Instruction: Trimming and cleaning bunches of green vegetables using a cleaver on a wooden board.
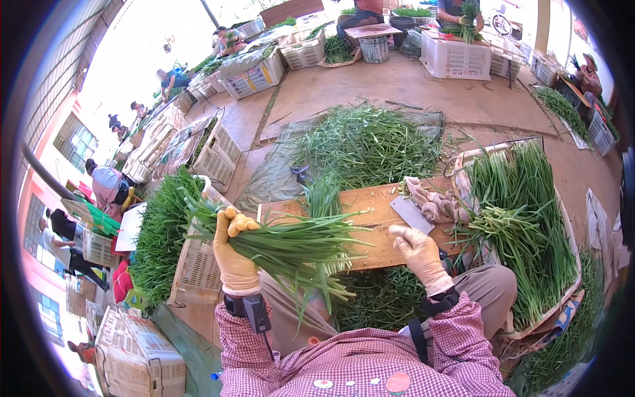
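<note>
My left hand (237, 248), in a pale rubber glove, grips a bunch of long green stalks (297, 243), whose loose ends spread to the right over a wooden board (374, 250). At the board's right part is my gloved right hand (416, 250), fingers slightly curled, with nothing seen in it. Just beyond that hand, a cleaver's metal blade (412, 214) lies on the board beside a crumpled cloth (436, 201). Another small bunch of green stalks (322, 196) lies across the board's left part, partly under the held bunch.
A crate of stalks (570, 243) stands at right, another full crate (196, 268) at left. Beyond the board, loose greens (372, 144) lie heaped on a sheet (268, 171). More crates (456, 59) and several people at work are farther off.
</note>
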Available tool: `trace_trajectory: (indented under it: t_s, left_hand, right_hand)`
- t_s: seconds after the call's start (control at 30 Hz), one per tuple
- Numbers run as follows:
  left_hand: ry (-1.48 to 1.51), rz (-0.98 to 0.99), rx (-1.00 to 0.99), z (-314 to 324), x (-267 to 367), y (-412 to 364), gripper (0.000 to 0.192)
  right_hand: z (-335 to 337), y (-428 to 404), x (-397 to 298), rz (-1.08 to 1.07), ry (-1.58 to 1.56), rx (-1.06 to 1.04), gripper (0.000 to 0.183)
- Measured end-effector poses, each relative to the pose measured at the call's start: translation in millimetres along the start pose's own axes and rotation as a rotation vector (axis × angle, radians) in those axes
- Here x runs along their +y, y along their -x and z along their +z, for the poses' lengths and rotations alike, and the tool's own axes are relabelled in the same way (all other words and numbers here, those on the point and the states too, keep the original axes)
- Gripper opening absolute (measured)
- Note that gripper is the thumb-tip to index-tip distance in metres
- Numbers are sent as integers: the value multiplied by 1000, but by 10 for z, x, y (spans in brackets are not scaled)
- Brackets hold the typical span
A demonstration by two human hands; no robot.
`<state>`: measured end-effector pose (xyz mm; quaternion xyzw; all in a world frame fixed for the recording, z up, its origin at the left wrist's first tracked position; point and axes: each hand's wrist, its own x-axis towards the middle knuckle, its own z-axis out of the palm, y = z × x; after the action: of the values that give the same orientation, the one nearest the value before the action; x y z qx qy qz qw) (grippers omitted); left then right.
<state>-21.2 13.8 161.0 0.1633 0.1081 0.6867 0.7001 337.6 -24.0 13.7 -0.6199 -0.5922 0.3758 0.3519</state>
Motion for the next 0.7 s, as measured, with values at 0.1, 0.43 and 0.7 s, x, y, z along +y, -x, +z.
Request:
trace_trajectory:
  t_s: [0.1, 0.43, 0.7]
  left_hand:
    - [1, -81, -14, 77, -63, 22, 21]
    - [-140, -545, -107, 617, -644, -61, 28]
    - [-246, -627, -83, 539, -923, -325, 35]
  right_hand:
    - [-204, -74, -411, -309, -162, 72, 38]
    - [100, -435, -842, -1595, 2563, 1286, 77]
    - [1222, 311, 45, -1753, 2903, 1700, 45]
